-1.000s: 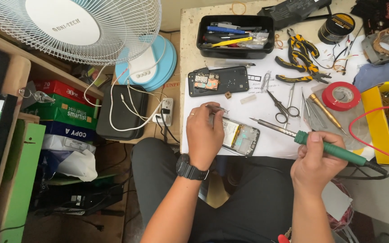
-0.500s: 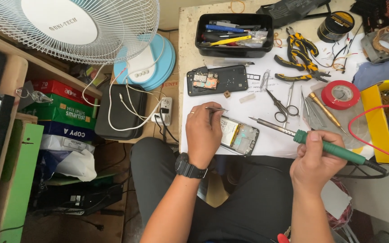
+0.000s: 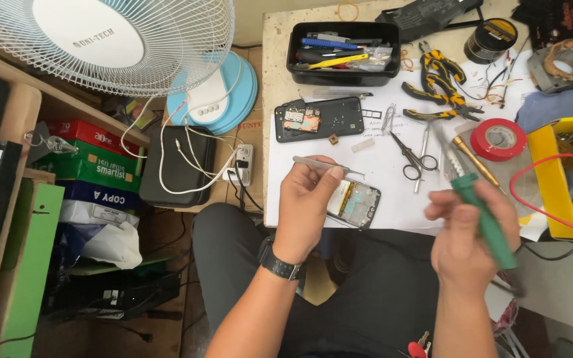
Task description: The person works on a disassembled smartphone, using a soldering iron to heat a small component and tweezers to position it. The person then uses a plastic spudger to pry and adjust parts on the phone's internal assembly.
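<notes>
Head view: left hand (image 3: 306, 209) pinches slim steel tweezers (image 3: 326, 166); right hand (image 3: 469, 242) grips green-handled soldering iron (image 3: 482, 215).

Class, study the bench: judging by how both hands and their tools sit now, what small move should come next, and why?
Probably bring the soldering iron tip back down toward the opened phone. The right hand holds the iron lifted and blurred, off the board, while the left hand pinches tweezers just above the phone, apparently poised to steady a part.

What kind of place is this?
Probably a small phone repair bench. An opened phone lies on the table, the right hand holds a soldering iron, and pliers and scissors lie nearby.
</notes>
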